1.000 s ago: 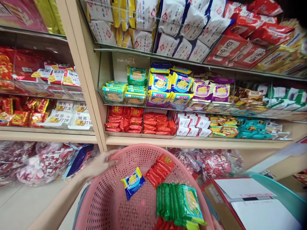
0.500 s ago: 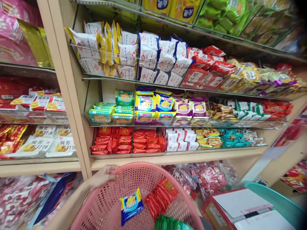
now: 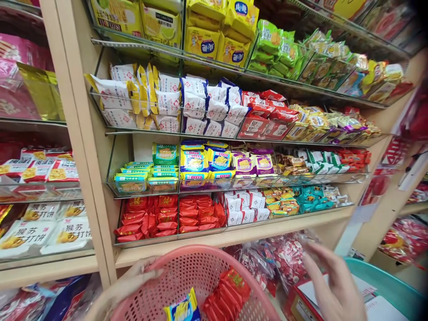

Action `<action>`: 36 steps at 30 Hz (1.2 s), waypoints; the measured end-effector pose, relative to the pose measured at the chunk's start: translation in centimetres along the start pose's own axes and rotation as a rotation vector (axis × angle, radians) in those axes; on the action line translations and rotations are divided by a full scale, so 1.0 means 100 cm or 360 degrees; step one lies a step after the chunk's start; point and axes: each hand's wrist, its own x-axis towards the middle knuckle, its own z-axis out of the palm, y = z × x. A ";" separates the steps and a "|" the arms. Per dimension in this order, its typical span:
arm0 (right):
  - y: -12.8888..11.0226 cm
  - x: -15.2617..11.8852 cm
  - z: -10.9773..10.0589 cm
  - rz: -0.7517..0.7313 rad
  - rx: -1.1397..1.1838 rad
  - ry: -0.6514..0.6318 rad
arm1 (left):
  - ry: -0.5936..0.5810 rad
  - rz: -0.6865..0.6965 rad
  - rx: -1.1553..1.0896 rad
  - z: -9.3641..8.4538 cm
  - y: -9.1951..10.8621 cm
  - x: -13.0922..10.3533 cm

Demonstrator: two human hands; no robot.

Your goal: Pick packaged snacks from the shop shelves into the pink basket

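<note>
My left hand (image 3: 143,274) grips the rim of a pink perforated plastic basket (image 3: 197,258), its fingers hooked over the edge on the left side. Inside the basket lie a blue and yellow snack packet (image 3: 183,307) and a pile of red snack packets (image 3: 227,294). To the right of the basket, my right hand (image 3: 334,281) is raised with its fingers apart and nothing in them. It hangs in front of a red and white box (image 3: 309,292), apart from the basket and the shelves.
Shelves of packets rise ahead, with red packets (image 3: 200,211) and white packets (image 3: 245,206) in glass-fronted bins on the lowest shelf. Bagged goods (image 3: 257,263) lie beneath. A teal tub (image 3: 391,281) stands at right. A wooden upright (image 3: 78,133) divides the shelving at left.
My right hand has come into view at the lower right. The view has tilted up, showing more upper shelves, and the green packets in the basket have left the frame. My left hand keeps the rim.
</note>
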 end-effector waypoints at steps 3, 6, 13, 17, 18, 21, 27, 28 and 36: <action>-0.047 0.081 0.041 -0.0979 -0.0121 -0.0135 | 0.0248 -0.0139 -0.0019 -0.001 -0.002 -0.016; -0.100 0.135 0.095 -0.1416 -0.0263 -0.0235 | 0.0417 -0.0191 0.0069 -0.005 -0.008 -0.029; -0.178 0.172 0.206 -0.0975 -0.0555 -0.0100 | 0.0507 -0.0304 0.0212 -0.012 -0.016 -0.035; -0.188 0.167 0.229 -0.0757 -0.0606 -0.0003 | 0.0513 -0.0261 0.0143 -0.014 -0.013 -0.039; -0.188 0.166 0.231 -0.0743 -0.0599 0.0026 | 0.0514 -0.0257 0.0127 -0.015 -0.012 -0.041; -0.187 0.164 0.234 -0.0698 -0.0553 0.0067 | 0.0508 -0.0244 0.0111 -0.015 -0.010 -0.045; -0.196 0.159 0.248 -0.0452 -0.0407 0.0064 | 0.0507 -0.0205 0.0295 -0.021 -0.019 -0.044; -0.197 0.158 0.250 -0.0433 -0.0386 0.0065 | 0.0502 -0.0188 0.0346 -0.024 -0.023 -0.043; -0.194 0.161 0.249 -0.0346 -0.0254 0.0109 | 0.0534 0.0026 0.0684 -0.052 0.004 -0.056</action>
